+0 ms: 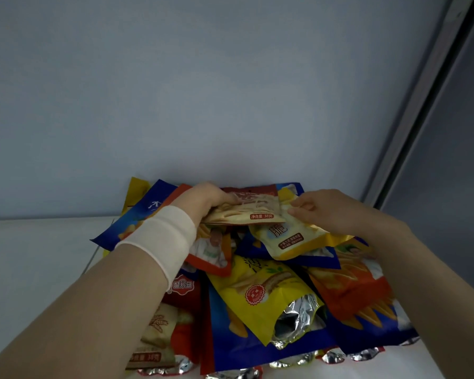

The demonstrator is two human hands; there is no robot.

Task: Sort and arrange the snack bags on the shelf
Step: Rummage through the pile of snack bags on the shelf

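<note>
Left hand [203, 199] gripped brown bag [253, 207], right hand [323, 212] pinched white bag [288, 239]; tugging could have tipped slick pile [257, 302] over shelf [33, 255] front edge.

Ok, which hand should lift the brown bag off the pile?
Probably the left hand: its fingers grip the brown bag, while the right hand pinches the pale bag beside it.

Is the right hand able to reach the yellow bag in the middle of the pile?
Probably yes: the yellow bag lies mostly uncovered close to the right hand, though that hand is pinching a white bag.
</note>
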